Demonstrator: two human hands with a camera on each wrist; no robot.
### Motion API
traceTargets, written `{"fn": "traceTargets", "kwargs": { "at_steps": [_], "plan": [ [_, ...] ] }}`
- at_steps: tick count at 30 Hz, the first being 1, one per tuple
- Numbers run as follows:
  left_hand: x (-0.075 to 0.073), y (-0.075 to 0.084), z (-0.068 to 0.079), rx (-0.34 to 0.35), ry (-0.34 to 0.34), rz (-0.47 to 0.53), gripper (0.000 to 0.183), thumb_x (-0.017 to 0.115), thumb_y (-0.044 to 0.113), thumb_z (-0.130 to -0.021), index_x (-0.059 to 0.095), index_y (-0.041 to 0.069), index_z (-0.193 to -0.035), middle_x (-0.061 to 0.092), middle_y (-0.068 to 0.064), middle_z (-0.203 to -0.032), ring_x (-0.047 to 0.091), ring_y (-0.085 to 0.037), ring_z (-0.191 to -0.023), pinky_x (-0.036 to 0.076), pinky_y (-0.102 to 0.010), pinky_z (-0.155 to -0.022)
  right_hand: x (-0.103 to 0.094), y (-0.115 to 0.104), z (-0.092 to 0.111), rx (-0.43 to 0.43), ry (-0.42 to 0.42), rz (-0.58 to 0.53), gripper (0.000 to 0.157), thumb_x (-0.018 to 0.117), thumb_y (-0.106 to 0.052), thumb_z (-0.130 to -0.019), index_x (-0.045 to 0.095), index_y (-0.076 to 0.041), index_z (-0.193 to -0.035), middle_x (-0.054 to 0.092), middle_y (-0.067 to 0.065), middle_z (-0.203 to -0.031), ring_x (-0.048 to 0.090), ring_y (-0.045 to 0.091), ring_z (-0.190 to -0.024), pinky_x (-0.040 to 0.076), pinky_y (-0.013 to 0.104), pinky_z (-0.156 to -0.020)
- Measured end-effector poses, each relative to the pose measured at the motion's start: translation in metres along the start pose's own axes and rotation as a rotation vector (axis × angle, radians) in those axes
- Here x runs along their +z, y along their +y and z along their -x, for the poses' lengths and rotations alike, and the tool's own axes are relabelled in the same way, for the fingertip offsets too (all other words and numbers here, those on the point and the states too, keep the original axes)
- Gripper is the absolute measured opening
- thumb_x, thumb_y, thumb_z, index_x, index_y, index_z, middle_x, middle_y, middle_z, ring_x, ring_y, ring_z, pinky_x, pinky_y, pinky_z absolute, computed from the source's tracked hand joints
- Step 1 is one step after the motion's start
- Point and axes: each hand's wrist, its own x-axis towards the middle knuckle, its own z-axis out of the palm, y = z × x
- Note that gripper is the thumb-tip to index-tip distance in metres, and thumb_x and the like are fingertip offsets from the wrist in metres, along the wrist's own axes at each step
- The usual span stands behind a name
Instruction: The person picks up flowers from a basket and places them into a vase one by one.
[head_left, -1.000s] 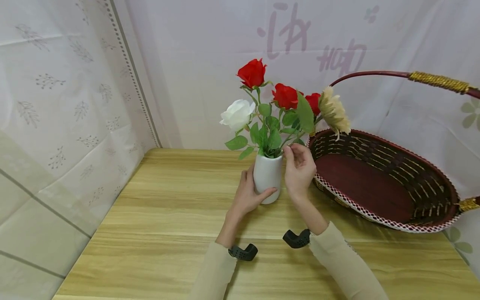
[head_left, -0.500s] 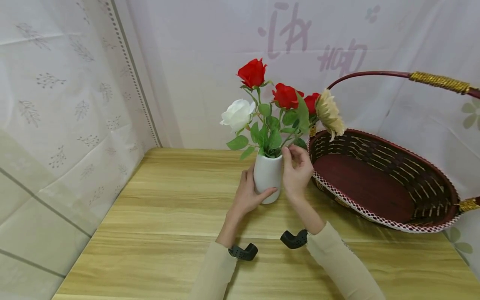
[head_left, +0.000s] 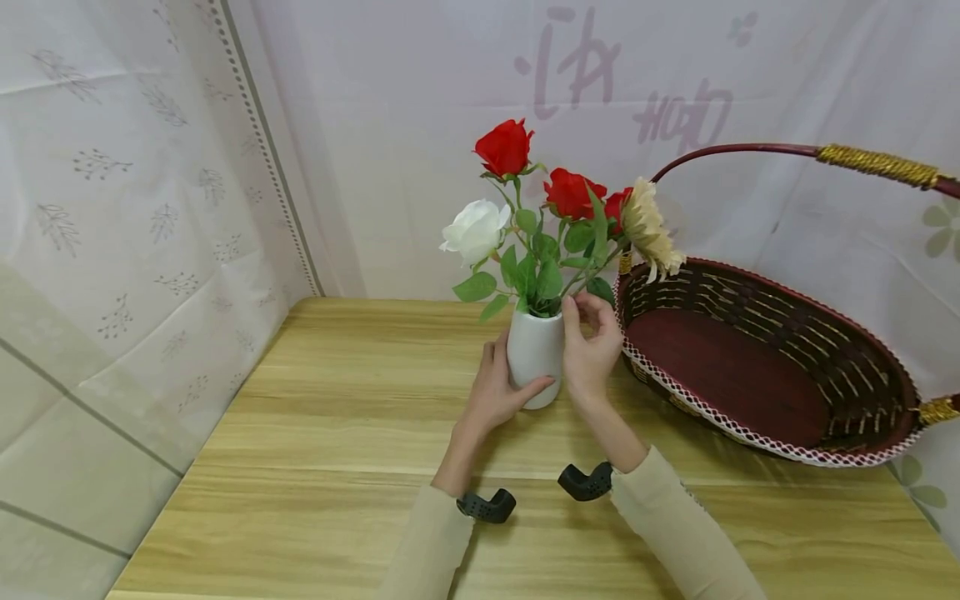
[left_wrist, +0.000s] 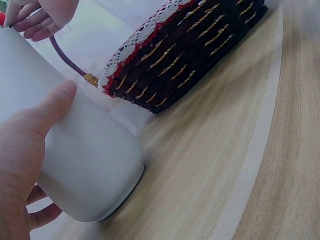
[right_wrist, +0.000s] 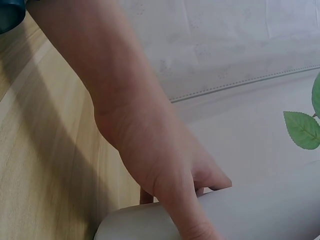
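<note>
A white vase (head_left: 534,358) stands upright on the wooden table, and my left hand (head_left: 497,390) grips its lower body, thumb across the front. In the left wrist view the thumb (left_wrist: 56,105) presses on the vase's side. At the vase's mouth, my right hand (head_left: 592,348) pinches the stem of a cream flower (head_left: 651,232) between thumb and fingers; the stem's lower end is hidden. The same vase holds a white rose (head_left: 477,231) and red roses (head_left: 504,148), with green leaves above the rim. The right wrist view shows mostly my left hand (right_wrist: 160,155) around the vase.
Close to the right of the vase sits a dark red woven basket (head_left: 720,429) with white lace trim and a tall arched handle (head_left: 750,148). Pale patterned cloth (head_left: 375,167) hangs behind and to the left. The wooden tabletop (head_left: 337,467) extends in front.
My right hand has shifted slightly left and down toward the vase's mouth. The cream flower's head has moved left, closer to the red roses. The left hand and vase stay put.
</note>
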Motion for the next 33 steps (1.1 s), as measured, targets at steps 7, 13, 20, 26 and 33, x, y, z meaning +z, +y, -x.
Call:
{"fn": "traceTargets", "kwargs": {
  "at_steps": [7,13,20,26,33],
  "plan": [
    [-0.001,0.002,0.001,-0.011,-0.003,0.004,0.104,0.080,0.052,-0.083,0.022,0.014,-0.160,0.042,-0.016,-0.133,0.054,-0.029,-0.112,0.051,-0.047,-0.092,-0.001,-0.003,-0.001,0.069,-0.015,-0.019,0.020,0.066,0.004,-0.095,0.061,0.021,-0.105,0.064,0.019,-0.096,0.057,0.013,-0.084,0.046,0.028,-0.080],
    [-0.001,0.002,0.001,-0.015,-0.009,0.004,0.105,0.080,0.053,-0.083,0.021,0.016,-0.161,0.042,-0.014,-0.135,0.053,-0.028,-0.113,0.050,-0.046,-0.093,-0.004,-0.007,-0.002,0.131,-0.045,-0.029,0.021,0.066,0.002,-0.095,0.062,0.019,-0.108,0.065,0.014,-0.098,0.057,0.010,-0.085,0.046,0.025,-0.080],
    [0.000,0.002,0.000,-0.016,-0.007,-0.005,0.105,0.079,0.054,-0.083,0.021,0.015,-0.161,0.042,-0.015,-0.134,0.054,-0.029,-0.112,0.050,-0.047,-0.093,-0.006,-0.010,-0.003,0.176,-0.062,-0.051,0.022,0.067,0.001,-0.096,0.062,0.018,-0.108,0.064,0.007,-0.095,0.057,0.012,-0.086,0.045,0.026,-0.080],
    [0.000,0.002,0.000,-0.026,-0.010,-0.010,0.105,0.078,0.055,-0.083,0.020,0.014,-0.161,0.043,-0.016,-0.134,0.054,-0.030,-0.113,0.050,-0.048,-0.093,-0.008,-0.011,-0.002,0.189,-0.067,-0.068,0.022,0.067,0.000,-0.095,0.061,0.018,-0.107,0.064,0.003,-0.093,0.057,0.011,-0.085,0.045,0.025,-0.079],
    [-0.001,0.003,0.001,-0.013,-0.011,-0.002,0.104,0.078,0.054,-0.084,0.021,0.012,-0.160,0.043,-0.016,-0.133,0.054,-0.030,-0.113,0.050,-0.048,-0.093,-0.012,-0.007,-0.001,0.214,-0.083,-0.080,0.022,0.066,0.001,-0.096,0.060,0.018,-0.109,0.065,0.005,-0.096,0.057,0.011,-0.088,0.045,0.023,-0.080]
  ]
}}
